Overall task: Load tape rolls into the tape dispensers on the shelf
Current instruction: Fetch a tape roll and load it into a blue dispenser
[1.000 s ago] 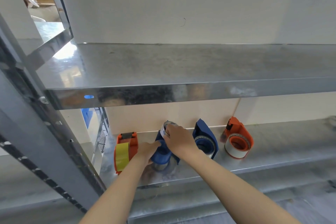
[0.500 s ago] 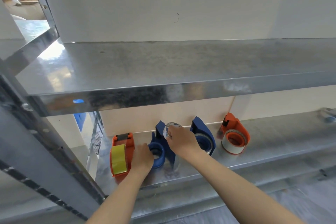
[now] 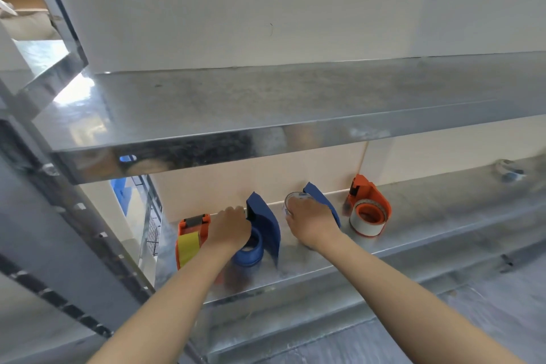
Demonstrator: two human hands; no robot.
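1. Honestly nothing's reading as actual text anywhere here.
2. The tape roll (image 3: 292,197) is showing a bit of blue print near its rim, but it's coming out way too blurry to read.
3. The blue dispenser (image 3: 266,221) left of it and the orange dispenser (image 3: 375,201) to its right aren't giving me any brand or label either.

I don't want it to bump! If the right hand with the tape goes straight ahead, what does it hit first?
Probably the beige back wall, through the gap beside the left blue dispenser. The right hand points up-left, so its tape roll might graze that dispenser first; depth is unclear.
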